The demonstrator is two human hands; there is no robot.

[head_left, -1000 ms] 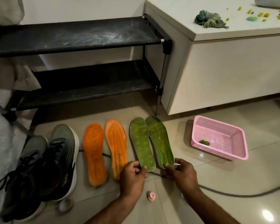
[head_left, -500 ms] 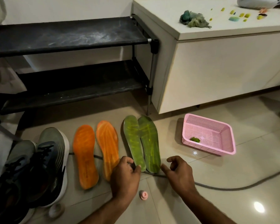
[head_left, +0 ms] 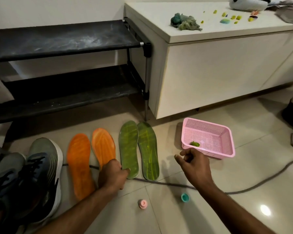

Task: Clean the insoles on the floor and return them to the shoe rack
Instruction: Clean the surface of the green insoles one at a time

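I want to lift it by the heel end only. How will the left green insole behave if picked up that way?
The left green insole looks thin and flat, so it will probably droop at the toe. It seems light for its length. The left hand already pinches its heel; the glossy floor may let it slide first.

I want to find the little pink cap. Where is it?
In the head view, the little pink cap sits on the floor tiles near the bottom middle, between the person's two forearms, left of a teal cap and below the green insoles.
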